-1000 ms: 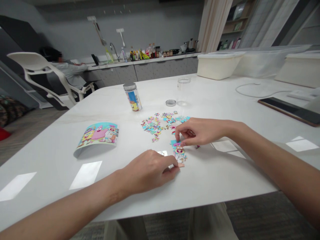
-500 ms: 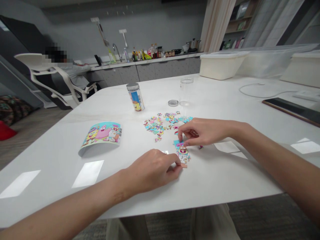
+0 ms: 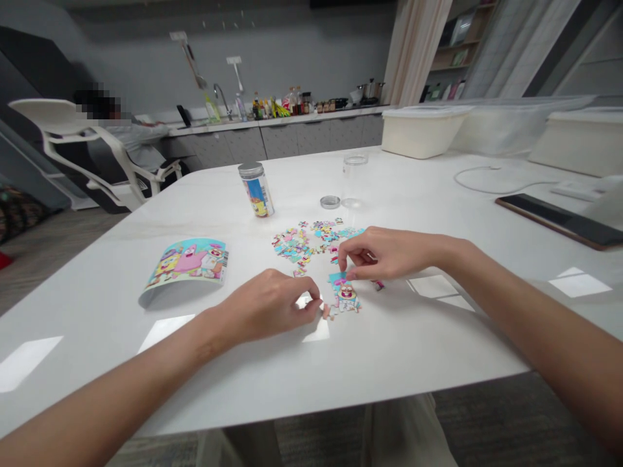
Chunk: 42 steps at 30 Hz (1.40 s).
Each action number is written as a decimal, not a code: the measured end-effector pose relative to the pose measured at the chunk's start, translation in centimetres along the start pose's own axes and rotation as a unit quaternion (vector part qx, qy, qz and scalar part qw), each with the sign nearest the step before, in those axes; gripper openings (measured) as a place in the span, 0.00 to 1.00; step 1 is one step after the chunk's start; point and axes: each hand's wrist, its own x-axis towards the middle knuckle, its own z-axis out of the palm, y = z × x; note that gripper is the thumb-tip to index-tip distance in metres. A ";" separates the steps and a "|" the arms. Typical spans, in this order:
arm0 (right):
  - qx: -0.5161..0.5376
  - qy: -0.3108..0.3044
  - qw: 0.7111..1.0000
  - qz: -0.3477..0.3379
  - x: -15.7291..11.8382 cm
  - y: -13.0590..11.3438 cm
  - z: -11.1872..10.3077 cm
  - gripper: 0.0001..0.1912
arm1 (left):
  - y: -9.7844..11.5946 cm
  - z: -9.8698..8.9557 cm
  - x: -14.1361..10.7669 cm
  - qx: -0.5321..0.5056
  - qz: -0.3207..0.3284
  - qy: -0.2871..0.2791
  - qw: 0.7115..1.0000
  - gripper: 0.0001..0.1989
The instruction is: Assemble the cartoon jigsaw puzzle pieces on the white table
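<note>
A small joined section of jigsaw puzzle (image 3: 347, 298), with a cartoon face on it, lies flat near the table's front. My left hand (image 3: 280, 301) is beside its lower left, thumb and forefinger pinching a small orange-pink puzzle piece (image 3: 326, 311). At the section's top edge, my right hand (image 3: 382, 256) has its thumb and bent forefinger closed on the blue part. One loose puzzle piece (image 3: 378, 285) peeks out under the right hand. Beyond the hands spreads a heap of loose puzzle pieces (image 3: 292, 244).
A curved picture sheet (image 3: 189, 261) stands at left. Farther back are a lidded puzzle jar (image 3: 257, 191), a metal lid (image 3: 329, 202) and a clear jar (image 3: 355, 181). A phone (image 3: 559, 219), cable and storage boxes (image 3: 423, 133) occupy the right. A person sits in a chair behind.
My left hand has moved left and slightly up with the small piece, from the section's bottom edge to its lower left. The right hand stays at the top edge. The view has shifted slightly.
</note>
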 end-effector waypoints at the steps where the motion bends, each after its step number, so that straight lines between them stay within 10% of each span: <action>1: -0.002 -0.001 1.000 0.001 0.0 0.0 0.0 0.16 | -0.3 -0.1 0.1 0.002 0.000 -0.002 1.000 0.11; 16: -0.050 0.173 0.981 0.067 0.3 2.3 -0.2 0.17 | -0.6 -0.8 0.6 -0.050 0.049 -0.124 0.990 0.09; 23: -0.008 0.303 0.946 0.117 -1.6 1.4 2.9 0.19 | -0.3 -0.3 0.2 0.127 0.008 -0.108 0.986 0.11; 31: 0.043 0.311 0.937 0.152 -7.3 -1.3 6.9 0.10 | 0.6 0.9 -0.7 0.207 -0.077 -0.077 0.972 0.17; 42: -0.034 0.349 0.927 0.130 -6.4 -0.4 8.1 0.08 | -1.0 0.9 -1.2 0.233 -0.173 -0.076 0.954 0.18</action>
